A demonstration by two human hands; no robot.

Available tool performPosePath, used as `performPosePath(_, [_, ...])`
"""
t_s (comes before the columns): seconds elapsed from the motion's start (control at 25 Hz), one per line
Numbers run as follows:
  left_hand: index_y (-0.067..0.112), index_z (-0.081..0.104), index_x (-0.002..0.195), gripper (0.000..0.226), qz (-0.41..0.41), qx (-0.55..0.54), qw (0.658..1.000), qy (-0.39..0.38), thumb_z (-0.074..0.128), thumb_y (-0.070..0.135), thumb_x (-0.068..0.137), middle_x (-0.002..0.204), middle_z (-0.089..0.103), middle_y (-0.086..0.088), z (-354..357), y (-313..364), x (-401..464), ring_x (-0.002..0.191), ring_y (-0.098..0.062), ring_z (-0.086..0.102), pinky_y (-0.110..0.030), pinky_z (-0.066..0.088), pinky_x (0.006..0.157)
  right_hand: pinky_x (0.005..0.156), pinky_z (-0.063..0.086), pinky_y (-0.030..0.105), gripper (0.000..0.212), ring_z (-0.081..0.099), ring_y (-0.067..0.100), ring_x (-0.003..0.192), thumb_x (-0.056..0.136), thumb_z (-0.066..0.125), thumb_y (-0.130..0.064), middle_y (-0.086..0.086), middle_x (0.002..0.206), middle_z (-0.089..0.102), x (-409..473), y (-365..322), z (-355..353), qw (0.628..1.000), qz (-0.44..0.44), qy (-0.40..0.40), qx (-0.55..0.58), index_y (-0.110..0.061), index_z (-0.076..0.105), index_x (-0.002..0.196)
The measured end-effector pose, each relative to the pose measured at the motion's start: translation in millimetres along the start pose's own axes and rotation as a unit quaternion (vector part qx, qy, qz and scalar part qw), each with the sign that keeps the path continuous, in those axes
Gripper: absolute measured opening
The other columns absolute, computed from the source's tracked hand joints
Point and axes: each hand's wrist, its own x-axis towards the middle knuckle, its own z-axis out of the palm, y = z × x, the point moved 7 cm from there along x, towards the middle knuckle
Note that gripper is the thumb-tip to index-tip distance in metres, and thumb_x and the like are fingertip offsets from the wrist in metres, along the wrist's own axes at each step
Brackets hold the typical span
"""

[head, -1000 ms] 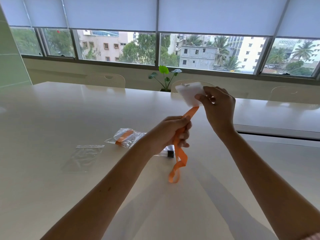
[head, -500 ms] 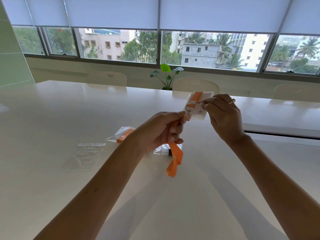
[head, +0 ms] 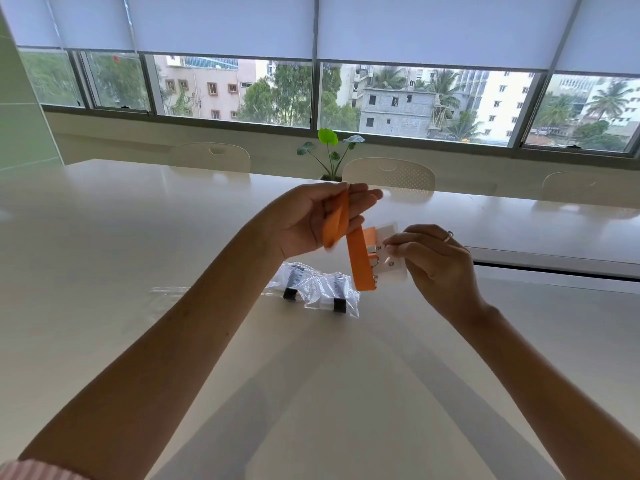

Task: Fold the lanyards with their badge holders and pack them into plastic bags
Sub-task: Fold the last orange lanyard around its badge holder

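Two filled plastic bags (head: pixel 317 291) are lying side by side on the surface (head: pixel 104 237), each showing a dark band through the clear film; what else is inside them is too blurred to tell. Just left of them, an empty clear bag (head: pixel 169 292) is lying flat, partly hidden by the left forearm. Above the bags, the left hand (head: pixel 311 220) is holding a doubled orange lanyard (head: pixel 356 258) across its raised, nearly straight fingers, while the right hand (head: pixel 429 258) is pinching the attached white badge holder (head: pixel 393 261). The pale surface is stretching toward three cream chairs (head: pixel 388 176), a small potted plant (head: pixel 329 150) and a long window (head: pixel 311 95) with half-lowered blinds
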Motion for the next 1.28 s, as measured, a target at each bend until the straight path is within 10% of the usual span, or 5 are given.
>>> performPosePath(0.32, [-0.005,0.06,0.112,0.032,-0.022,-0.054,0.996,0.069,0.038,0.013,0.097,0.112,0.068,-0.017,-22,-13,8,0.092,-0.018,0.071,-0.029,0.056,0.081,0.076,0.053,0.021,0.018,0.066,0.024,0.084,0.07,0.071,0.016,0.009,0.087,0.073,-10,-6,-4,0.992,0.096,0.009,0.078,-0.001,0.073,0.076])
performPosePath(0.8, [-0.007,0.056,0.119,0.036,-0.013,-0.002,0.989,0.15,0.037,0.016,0.098,0.115,0.066,-0.021,-41,-35,0,0.094,-0.022,0.07,-0.032,0.055,0.082,0.076,0.051,0.019,0.02,0.068,0.013,0.082,0.072,0.074,0.007,-0.003,0.085,0.071,-19,-1,7,0.95,0.23,0.013,0.211,-0.012,0.072,0.08])
performPosePath(1.04, [0.016,0.055,0.052,0.034,-0.013,0.126,0.984,0.128,0.049,0.027,0.083,0.048,0.05,0.001,-45,-5,-30,0.039,-0.012,0.045,-0.018,0.041,0.043,0.076,0.047,0.021,0.018,0.062,0.02,0.082,0.074,0.067,0.011,0.001,0.084,0.071,-16,4,-3,0.981,0.169,0.027,0.085,-0.005,0.073,0.073])
performPosePath(1.12, [0.012,0.057,0.049,0.039,-0.1,0.344,0.931,0.062,0.052,0.033,0.081,0.05,0.054,-0.002,-44,-8,-46,0.042,-0.014,0.047,-0.019,0.042,0.045,0.076,0.048,0.022,0.016,0.061,0.018,0.083,0.074,0.064,0.008,-0.001,0.085,0.068,-14,11,-13,0.979,0.18,0.057,0.076,-0.006,0.073,0.073])
performPosePath(1.28, [0.018,0.068,0.082,0.053,-0.271,0.652,0.706,-0.049,0.048,0.067,0.083,0.081,0.067,0.01,-39,-39,-70,0.074,-0.006,0.061,-0.022,0.049,0.07,0.079,0.047,0.017,0.007,0.062,0.012,0.086,0.076,0.07,-0.004,-0.001,0.085,0.069,-6,20,-22,0.965,0.22,0.074,0.125,-0.008,0.073,0.08])
